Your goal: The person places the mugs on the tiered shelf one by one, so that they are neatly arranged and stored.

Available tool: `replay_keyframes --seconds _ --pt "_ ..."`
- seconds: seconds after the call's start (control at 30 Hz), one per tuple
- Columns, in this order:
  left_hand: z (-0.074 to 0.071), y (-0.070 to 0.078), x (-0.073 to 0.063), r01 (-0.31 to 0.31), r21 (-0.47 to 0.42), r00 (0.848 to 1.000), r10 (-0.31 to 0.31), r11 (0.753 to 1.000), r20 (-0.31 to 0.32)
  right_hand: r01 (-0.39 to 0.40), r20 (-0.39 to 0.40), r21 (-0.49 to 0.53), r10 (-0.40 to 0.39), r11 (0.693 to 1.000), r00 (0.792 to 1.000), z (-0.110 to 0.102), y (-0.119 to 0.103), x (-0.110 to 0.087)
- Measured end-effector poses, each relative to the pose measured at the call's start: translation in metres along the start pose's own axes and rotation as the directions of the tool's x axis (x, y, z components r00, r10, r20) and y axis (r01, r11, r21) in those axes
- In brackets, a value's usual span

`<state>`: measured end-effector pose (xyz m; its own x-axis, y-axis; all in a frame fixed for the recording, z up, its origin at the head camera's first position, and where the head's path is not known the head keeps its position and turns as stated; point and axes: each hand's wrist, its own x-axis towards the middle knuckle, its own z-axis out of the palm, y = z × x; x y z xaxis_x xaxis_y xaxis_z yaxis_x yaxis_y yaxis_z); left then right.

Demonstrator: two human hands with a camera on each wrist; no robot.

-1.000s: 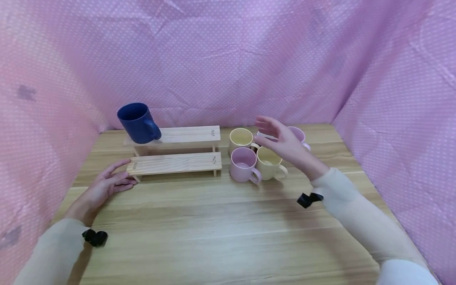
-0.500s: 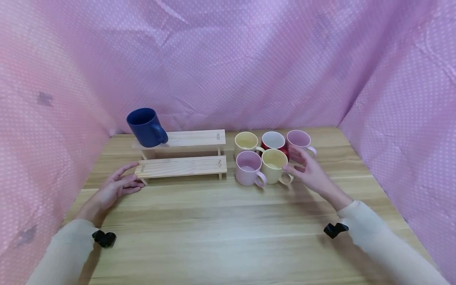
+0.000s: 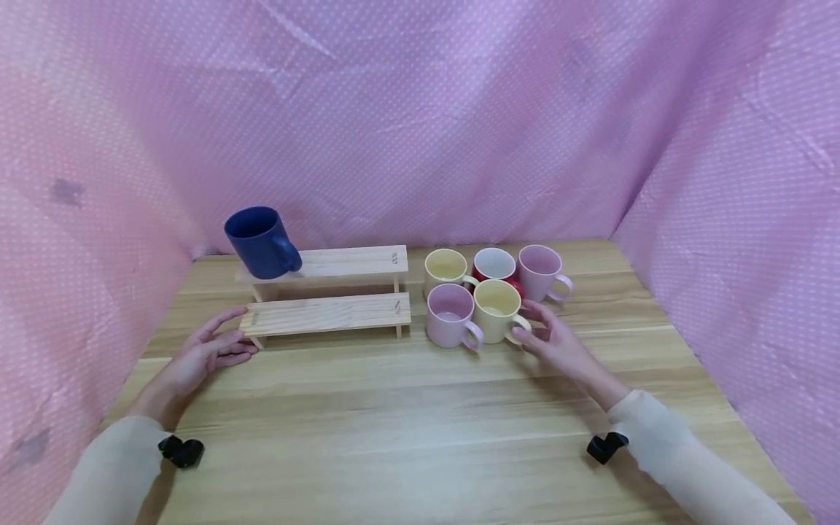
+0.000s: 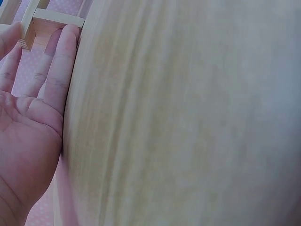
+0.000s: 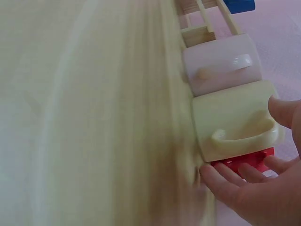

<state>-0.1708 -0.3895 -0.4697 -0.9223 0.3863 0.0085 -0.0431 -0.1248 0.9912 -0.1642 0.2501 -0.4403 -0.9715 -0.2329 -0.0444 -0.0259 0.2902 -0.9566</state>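
My left hand (image 3: 200, 354) rests at the left end of the low front wooden shelf (image 3: 328, 313). In the left wrist view its fingers (image 4: 59, 70) extend fairly straight beside the shelf's leg (image 4: 56, 18). My right hand (image 3: 561, 346) is at the handle side of the front yellow mug (image 3: 496, 310). In the right wrist view the thumb (image 5: 282, 112) lies near the upper end of the yellow handle (image 5: 249, 141), and the loosely extended fingers reach past the mug's lower side. A pink mug (image 3: 449, 317) stands directly left of that yellow mug.
Behind stand another yellow mug (image 3: 445, 270), a red mug (image 3: 494, 264) with white inside, and a pink mug (image 3: 541, 271). A blue mug (image 3: 262, 244) sits leaning on the higher rear shelf (image 3: 348, 261). Pink dotted cloth (image 3: 420, 131) encloses the wooden table (image 3: 367, 437).
My right hand has come down from above the back mugs to the front yellow mug's handle side. The left hand stays by the front shelf. The head view shifts slightly.
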Motion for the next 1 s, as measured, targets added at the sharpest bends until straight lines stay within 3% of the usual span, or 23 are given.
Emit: replay_keyframes --seconds 0.17,0.33,0.6,1.0 --pt "0.004 -0.004 0.005 0.018 0.010 1.000 -0.018 1.000 -0.016 -0.036 0.030 0.087 0.033 0.996 0.999 0.000 0.007 -0.003" --pt "0.008 -0.010 0.011 0.028 -0.002 1.000 -0.028 1.000 -0.014 -0.085 0.016 0.106 0.083 0.991 0.996 -0.005 0.010 -0.006" --pt "0.004 -0.009 0.002 0.029 0.034 0.999 -0.027 0.999 -0.042 -0.120 0.077 0.129 0.111 0.984 0.991 0.000 0.006 -0.004" --pt "0.001 -0.002 0.001 0.013 0.001 0.999 -0.013 1.000 -0.036 -0.153 0.101 0.092 0.144 0.984 0.984 0.002 -0.001 0.000"
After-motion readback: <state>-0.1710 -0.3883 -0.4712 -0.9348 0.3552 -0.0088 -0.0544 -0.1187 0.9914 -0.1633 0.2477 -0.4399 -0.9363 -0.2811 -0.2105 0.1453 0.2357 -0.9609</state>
